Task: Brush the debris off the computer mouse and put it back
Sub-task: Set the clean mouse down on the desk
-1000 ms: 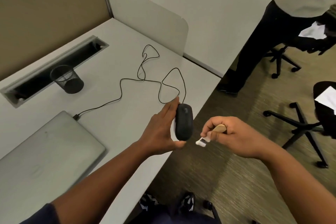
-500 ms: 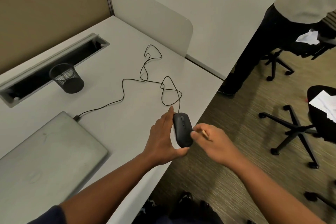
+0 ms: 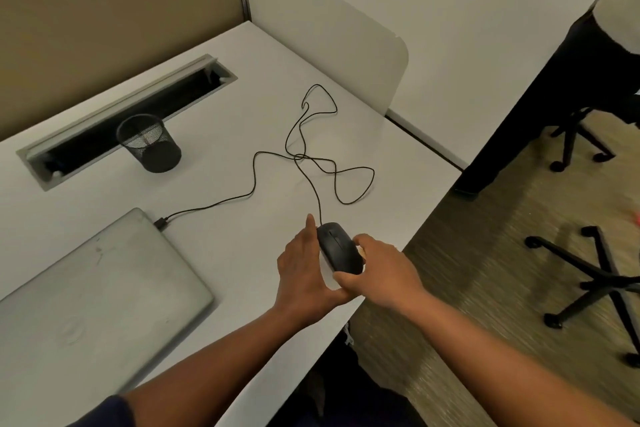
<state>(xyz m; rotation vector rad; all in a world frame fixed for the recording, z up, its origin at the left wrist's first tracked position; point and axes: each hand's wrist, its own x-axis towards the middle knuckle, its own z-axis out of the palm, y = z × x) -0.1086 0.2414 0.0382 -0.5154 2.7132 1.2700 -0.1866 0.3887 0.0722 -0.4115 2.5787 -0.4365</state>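
Observation:
The black wired computer mouse (image 3: 337,250) is top side up, low over the white desk (image 3: 225,246) near its front edge; whether it touches the desk I cannot tell. My left hand (image 3: 301,267) holds it along its left side, index finger pointing up beside the cable. My right hand (image 3: 381,270) wraps its right side and rear, thumb at the back. A tan sliver of the brush (image 3: 361,252) shows inside my right fingers; its bristles are hidden. The mouse cable (image 3: 254,180) loops across the desk.
A closed grey laptop (image 3: 93,288) lies at the left with the cable plugged in. A black mesh cup (image 3: 149,142) stands by the cable slot (image 3: 86,139). A white divider (image 3: 322,24) bounds the desk. A person (image 3: 554,80) and chair base (image 3: 602,281) are at the right.
The mouse came from being held over the floor beyond the edge back down over the desk. My right hand moved in from beside it and now clasps it, hiding the brush.

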